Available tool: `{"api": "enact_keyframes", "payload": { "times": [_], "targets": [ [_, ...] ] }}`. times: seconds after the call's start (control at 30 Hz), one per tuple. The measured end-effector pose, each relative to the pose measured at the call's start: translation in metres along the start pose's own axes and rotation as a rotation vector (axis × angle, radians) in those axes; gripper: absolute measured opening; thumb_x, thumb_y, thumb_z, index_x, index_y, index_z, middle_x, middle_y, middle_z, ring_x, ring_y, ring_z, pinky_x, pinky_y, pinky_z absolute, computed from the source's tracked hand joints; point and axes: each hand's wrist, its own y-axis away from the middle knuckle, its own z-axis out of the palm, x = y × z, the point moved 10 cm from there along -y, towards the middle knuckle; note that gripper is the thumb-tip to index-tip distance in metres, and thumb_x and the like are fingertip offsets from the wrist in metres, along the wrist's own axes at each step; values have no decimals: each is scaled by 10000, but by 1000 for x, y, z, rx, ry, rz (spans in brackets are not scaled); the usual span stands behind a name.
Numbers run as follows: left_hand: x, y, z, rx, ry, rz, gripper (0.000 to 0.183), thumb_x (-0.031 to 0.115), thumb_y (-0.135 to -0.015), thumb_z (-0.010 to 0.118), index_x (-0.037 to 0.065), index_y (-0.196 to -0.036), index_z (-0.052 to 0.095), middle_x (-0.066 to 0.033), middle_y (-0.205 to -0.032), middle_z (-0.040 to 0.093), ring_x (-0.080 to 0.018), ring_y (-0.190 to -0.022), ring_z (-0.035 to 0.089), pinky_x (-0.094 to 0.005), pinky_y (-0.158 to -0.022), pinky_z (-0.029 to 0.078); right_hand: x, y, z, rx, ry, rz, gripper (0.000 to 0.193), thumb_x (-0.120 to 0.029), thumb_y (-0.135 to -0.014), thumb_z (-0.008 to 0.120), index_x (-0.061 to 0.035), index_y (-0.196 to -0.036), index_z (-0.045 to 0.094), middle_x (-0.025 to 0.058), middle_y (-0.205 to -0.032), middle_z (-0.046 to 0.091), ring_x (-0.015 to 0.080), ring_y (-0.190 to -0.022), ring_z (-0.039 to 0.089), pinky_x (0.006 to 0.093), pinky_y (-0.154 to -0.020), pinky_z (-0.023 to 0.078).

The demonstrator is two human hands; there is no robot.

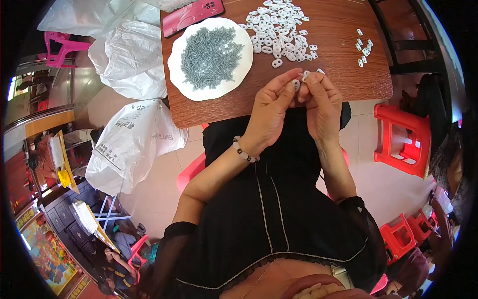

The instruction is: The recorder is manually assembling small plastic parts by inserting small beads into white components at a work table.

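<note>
Both hands pinch one small white clip [304, 75]: left hand [271, 112] and right hand [322, 107] fingertips pressed together. Looks light, stiff, slippery; best gripped by edges.

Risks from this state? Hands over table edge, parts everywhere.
1. Both hands, left hand and right hand, pinch a small white piece right at the table edge; a slip probably drops it into the lap or onto the floor.
2. The white plate of grey pins sits close to the near edge; an elbow bump might tip it.
</note>
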Motion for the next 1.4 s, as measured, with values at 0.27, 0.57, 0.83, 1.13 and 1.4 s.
{"api": "enact_keyframes", "payload": {
  "times": [0.27,0.57,0.83,1.13,1.4],
  "targets": [
    [-7,2,-15,86,91,-53,270,138,-919,639,11,-1157,635,-42,-1020,674,-78,-833,605,-223,-744,498,2,-2,0,-44,-78,24,161,-183,-957,576,-30,-916,605,4,-751,581,75,-672,523,217,-644,438],
    [-1,11,-18,105,66,-44,264,131,-907,653,2,-1138,647,-53,-973,684,-101,-804,633,-237,-741,533,1,0,5,-81,-92,21,170,-171,-963,557,-13,-909,592,22,-749,574,91,-679,518,225,-657,434],
    [0,13,-17,83,47,-19,278,133,-919,635,-4,-1161,635,-59,-1005,681,-111,-848,636,-245,-773,531,3,2,6,-84,-92,28,174,-167,-963,553,-6,-910,588,27,-748,572,94,-684,515,229,-668,438],
    [-1,14,-18,73,249,-162,266,158,-922,633,12,-1145,636,-44,-993,669,-83,-805,600,-200,-743,517,-19,8,7,-18,231,-106,145,-144,-941,606,-3,-924,632,36,-807,667,59,-713,599,192,-666,464],
    [3,17,-24,93,238,-149,284,131,-933,610,-1,-1185,604,-47,-1026,653,-78,-841,585,-195,-765,514,-25,17,9,-23,542,-146,126,-121,-930,604,0,-920,635,56,-878,689,80,-820,604,224,-766,465]
  ]
}}
